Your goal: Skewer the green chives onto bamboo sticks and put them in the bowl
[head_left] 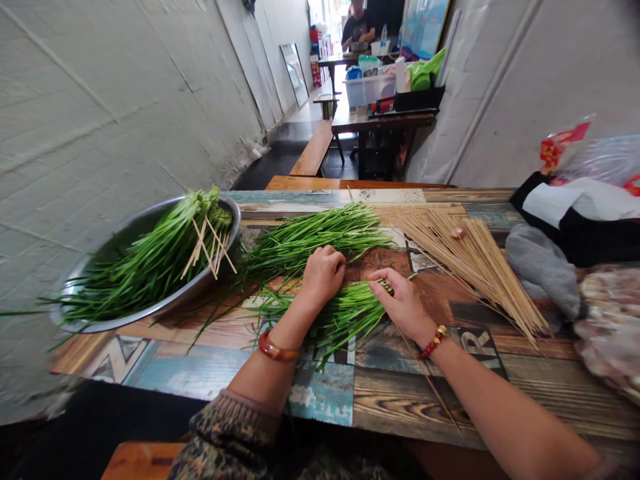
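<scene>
Long green garlic chives lie in two bundles on the table: a larger pile (320, 237) behind and a smaller bunch (350, 313) nearer me. My right hand (403, 303) pinches the cut ends of the near bunch between thumb and fingers. From beneath that hand a thin bamboo skewer (435, 390) slants toward the table's front edge. My left hand (324, 273) is curled closed between the two bundles, its knuckles up; whatever its fingers hold is hidden. At the right, many loose bamboo skewers (480, 273) are fanned out, with a small reddish bulb-like piece (457, 233) on top.
A metal basin (233, 223) at the left holds chives threaded on skewers. Grey plastic bag (543, 270), black cloth (595, 237) and a bag of pale pieces (613, 327) crowd the right. Beyond stand a bench (315, 150), another table (345, 120) and a seated person (357, 30).
</scene>
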The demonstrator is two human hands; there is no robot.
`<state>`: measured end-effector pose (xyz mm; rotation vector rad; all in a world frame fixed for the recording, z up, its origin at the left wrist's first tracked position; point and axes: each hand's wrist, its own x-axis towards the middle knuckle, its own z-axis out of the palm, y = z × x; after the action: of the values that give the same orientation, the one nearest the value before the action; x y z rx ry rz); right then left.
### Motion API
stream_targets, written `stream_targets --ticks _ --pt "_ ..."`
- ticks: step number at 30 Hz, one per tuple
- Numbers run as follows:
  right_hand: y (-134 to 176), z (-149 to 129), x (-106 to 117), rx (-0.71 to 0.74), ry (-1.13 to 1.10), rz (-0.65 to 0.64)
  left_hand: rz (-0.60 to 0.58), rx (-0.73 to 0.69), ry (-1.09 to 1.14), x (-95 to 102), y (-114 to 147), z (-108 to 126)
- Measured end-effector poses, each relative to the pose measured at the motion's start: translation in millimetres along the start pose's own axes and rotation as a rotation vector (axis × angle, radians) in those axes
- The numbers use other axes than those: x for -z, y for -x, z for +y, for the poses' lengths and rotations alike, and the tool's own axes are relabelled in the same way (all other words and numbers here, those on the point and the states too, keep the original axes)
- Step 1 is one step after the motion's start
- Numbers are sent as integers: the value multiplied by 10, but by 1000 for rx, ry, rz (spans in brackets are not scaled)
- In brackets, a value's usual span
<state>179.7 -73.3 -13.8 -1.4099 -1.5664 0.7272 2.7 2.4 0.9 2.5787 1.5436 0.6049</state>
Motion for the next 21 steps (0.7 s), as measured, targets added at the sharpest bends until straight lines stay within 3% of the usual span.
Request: stream_targets --ticks 5,10,15,21 --pt "3 -3 4 -6 -15 -3 91 -17 305 -38 4 -38" --pt "3 -3 11 -14 -15 -5 117 63 305 -65 1 -73" --pt "5 -12 15 -6 -8 -5 49 150 303 -28 7 -63" --pt "9 -16 14 4 -16 2 -62 96 276 -16 13 -39"
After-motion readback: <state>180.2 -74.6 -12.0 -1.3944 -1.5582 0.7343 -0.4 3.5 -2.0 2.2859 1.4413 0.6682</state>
